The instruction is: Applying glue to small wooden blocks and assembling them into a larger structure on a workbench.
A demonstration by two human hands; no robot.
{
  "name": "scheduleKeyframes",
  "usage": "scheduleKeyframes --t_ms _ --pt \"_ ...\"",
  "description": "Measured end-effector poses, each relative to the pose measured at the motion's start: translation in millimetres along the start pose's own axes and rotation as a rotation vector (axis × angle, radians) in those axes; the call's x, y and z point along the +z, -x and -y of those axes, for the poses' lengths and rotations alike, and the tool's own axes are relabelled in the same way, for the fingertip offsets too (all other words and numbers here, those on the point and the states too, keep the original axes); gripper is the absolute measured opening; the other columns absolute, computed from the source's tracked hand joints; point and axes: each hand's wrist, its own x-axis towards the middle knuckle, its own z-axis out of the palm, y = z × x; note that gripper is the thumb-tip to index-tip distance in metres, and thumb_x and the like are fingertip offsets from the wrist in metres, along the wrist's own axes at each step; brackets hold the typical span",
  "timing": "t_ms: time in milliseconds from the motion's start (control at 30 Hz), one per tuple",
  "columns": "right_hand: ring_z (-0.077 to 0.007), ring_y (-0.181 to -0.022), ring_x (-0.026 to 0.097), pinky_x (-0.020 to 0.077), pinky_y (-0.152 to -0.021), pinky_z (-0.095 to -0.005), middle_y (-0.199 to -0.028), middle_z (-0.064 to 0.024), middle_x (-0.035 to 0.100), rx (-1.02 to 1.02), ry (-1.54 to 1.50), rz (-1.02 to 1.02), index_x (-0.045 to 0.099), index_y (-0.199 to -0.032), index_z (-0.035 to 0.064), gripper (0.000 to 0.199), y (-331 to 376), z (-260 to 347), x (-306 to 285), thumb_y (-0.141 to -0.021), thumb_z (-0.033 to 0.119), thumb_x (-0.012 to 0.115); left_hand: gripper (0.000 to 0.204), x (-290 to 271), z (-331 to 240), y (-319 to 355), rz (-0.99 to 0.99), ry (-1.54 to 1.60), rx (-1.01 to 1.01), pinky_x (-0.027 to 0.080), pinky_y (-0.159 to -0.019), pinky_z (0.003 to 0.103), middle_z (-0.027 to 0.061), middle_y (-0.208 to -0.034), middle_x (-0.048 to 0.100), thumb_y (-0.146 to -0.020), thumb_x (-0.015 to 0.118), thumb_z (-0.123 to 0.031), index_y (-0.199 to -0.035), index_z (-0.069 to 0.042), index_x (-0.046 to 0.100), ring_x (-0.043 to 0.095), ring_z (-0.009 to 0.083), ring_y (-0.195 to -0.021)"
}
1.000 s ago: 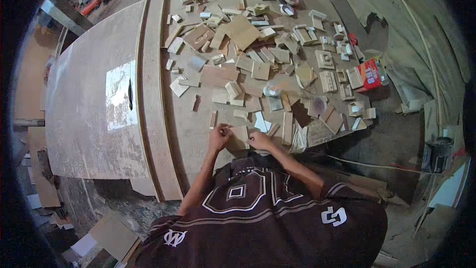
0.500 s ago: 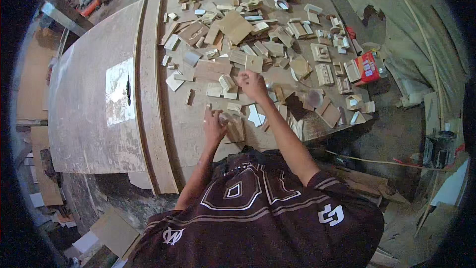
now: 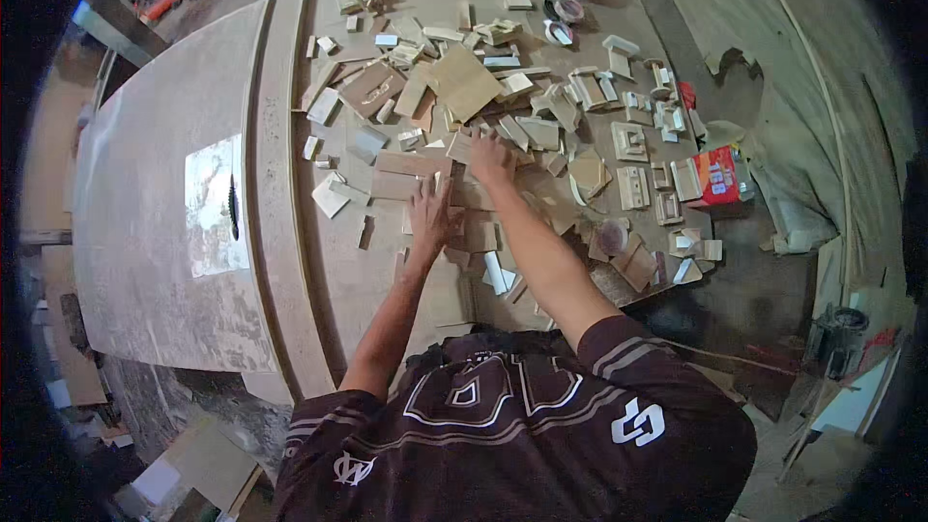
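Offcuts [image 3: 416, 162] of flat wood lay scattered over the bench [image 3: 348, 271], thickest toward the far and right side. My left hand [image 3: 430, 213] rested palm down, fingers spread wide, on a flat rectangular piece near the middle of the bench; it pinned the piece rather than gripped it. My right hand [image 3: 491, 157] reached farther, fingers extended over small pieces just beyond the left hand, pressing or gathering them; whether any finger had closed on a piece I could not tell. A larger square panel [image 3: 466, 82] lay farther off, and a red box [image 3: 717, 176] sat at the right edge of the pile. A long board [image 3: 280, 184] ran along the left of the bench.

I judged the step in hand to be sorting: holding one piece steady while selecting another. The next move called for a firm pinch on a single piece and a clean lift clear of its neighbours, without dragging them.
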Motion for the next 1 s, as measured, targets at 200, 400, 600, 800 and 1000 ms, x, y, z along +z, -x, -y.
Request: scheduleKeyframes --t_ms 200,400,600,800,1000 --pt "-0.0404 -0.108 0.061 0.0543 -0.085 -0.0491 -0.124 -0.0234 0.051 -0.135 -0.083 0.059 0.044 -0.136 0.011 0.075 -12 8 -15 -0.068 0.01 0.076 0.077 -4 24 -23 -0.053 -0.1 -0.048 0.041 -0.097 0.054 0.0129 -0.141 0.047 -0.067 0.083 -0.033 -0.136 -0.021 0.052 0.048 0.0386 -0.122" --pt "-0.0382 -0.113 0.059 0.0478 -0.096 -0.0506 -0.134 -0.0179 0.052 -0.367 -0.234 0.104 0.044 -0.142 0.017 0.079 -29 -15 -24 -0.07 0.018 0.077 0.074 -11 65 -29 -0.228 -0.078 -0.088 0.039 -0.1 0.055 0.0115 -0.144 0.046 -0.066 0.082 -0.036 -0.134 -0.023 0.056 0.046 0.0384 -0.125" --pt "-0.0304 -0.096 0.069 0.0538 -0.081 -0.0422 -0.1 -0.0138 0.071 0.029 -0.227 -0.106 0.069 -0.1 0.0085 0.041 -51 -62 -61 -0.069 0.033 0.081 0.079 -24 96 -32 -0.25 -0.109 -0.346 0.035 -0.102 0.055 0.0136 -0.143 0.048 -0.064 0.083 -0.047 -0.135 -0.025 0.056 0.043 0.0393 -0.129" --pt "-0.0354 -0.104 0.066 0.0532 -0.082 -0.0472 -0.107 -0.0187 0.068 0.001 -0.148 0.094 0.067 -0.107 0.0108 0.036 -43 -85 -45 -0.074 0.023 0.073 0.09 -39 114 -27 -0.301 -0.171 -0.408 0.033 -0.104 0.057 0.0188 -0.149 0.039 -0.062 0.084 -0.052 -0.141 -0.025 0.05 0.037 0.0425 -0.133" --pt "-0.035 -0.108 0.061 0.0517 -0.085 -0.0475 -0.105 -0.0144 0.065 -0.284 -0.225 -0.04 0.068 -0.104 0.0141 0.03 -38 -49 -28 -0.075 0.02 0.067 0.077 -48 80 -23 -0.38 -0.153 -0.254 0.033 -0.105 0.057 0.0218 -0.146 0.041 -0.067 0.083 -0.036 -0.136 -0.019 0.053 0.036 0.0446 -0.134"
